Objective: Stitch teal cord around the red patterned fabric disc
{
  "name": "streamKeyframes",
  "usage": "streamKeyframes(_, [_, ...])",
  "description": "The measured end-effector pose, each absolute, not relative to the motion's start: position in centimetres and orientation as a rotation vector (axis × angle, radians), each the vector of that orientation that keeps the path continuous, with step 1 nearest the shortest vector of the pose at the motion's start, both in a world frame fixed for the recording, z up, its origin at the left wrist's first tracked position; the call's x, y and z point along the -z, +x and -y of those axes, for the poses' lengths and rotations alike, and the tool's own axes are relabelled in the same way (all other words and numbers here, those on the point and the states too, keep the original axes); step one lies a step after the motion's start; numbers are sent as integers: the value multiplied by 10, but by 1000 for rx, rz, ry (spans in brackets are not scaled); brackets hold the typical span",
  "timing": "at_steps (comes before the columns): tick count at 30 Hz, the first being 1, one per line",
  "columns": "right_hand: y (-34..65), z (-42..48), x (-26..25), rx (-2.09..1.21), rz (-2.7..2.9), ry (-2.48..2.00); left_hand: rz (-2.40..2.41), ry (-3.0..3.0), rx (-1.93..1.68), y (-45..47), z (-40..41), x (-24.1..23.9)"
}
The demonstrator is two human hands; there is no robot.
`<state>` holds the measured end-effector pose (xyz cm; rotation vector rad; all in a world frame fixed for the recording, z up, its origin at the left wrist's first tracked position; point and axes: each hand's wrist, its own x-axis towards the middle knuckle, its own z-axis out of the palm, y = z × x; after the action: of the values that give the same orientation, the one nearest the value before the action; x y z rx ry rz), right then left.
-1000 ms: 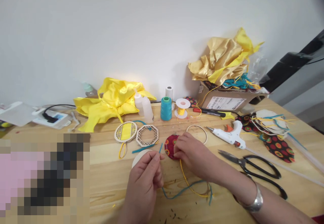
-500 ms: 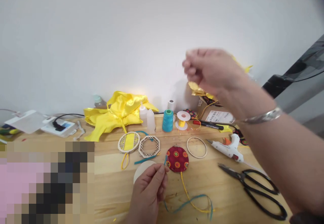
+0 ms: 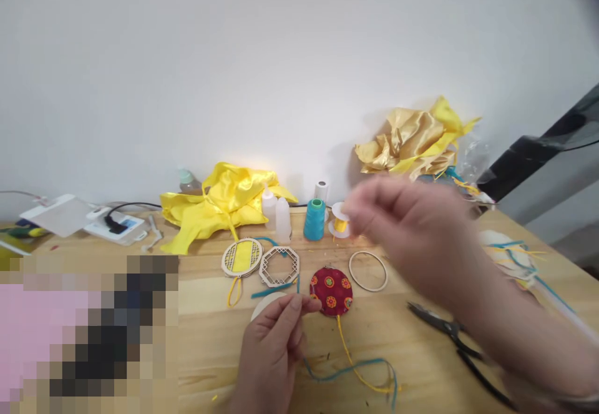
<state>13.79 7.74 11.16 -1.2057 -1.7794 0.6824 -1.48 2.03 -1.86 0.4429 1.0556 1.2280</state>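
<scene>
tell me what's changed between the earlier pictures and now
The right hand moved off the red patterned disc, swung up high, then came partway back down, blurred now. The left hand still pinches the blue cord; the disc stays on the table.

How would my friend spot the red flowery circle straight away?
On the wooden table, find the left hand pinching a teal strip. The red circle lies at that hand's fingertips. Unlike the pale ring and octagonal frame nearby, it is red with bright flowers and a yellow cord at its near edge.
</scene>
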Motion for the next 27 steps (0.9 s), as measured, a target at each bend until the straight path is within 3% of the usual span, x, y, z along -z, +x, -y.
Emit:
streamKeyframes(4, [121,-50,-22,-804,1865,-1405,-1041,402,-1205,-13,-22,20])
streamKeyframes(7, [114,-33,13,-651,1977,-1430,-1042,364,-1179,-11,-22,22])
streamKeyframes(14, [113,-24,25,-107,2190,-1255,-1085,349,-1131,-13,-19,25])
streamKeyframes(27, [115,-24,32,-118,2273,-1245,-1123,313,-1104,-10,-21,21])
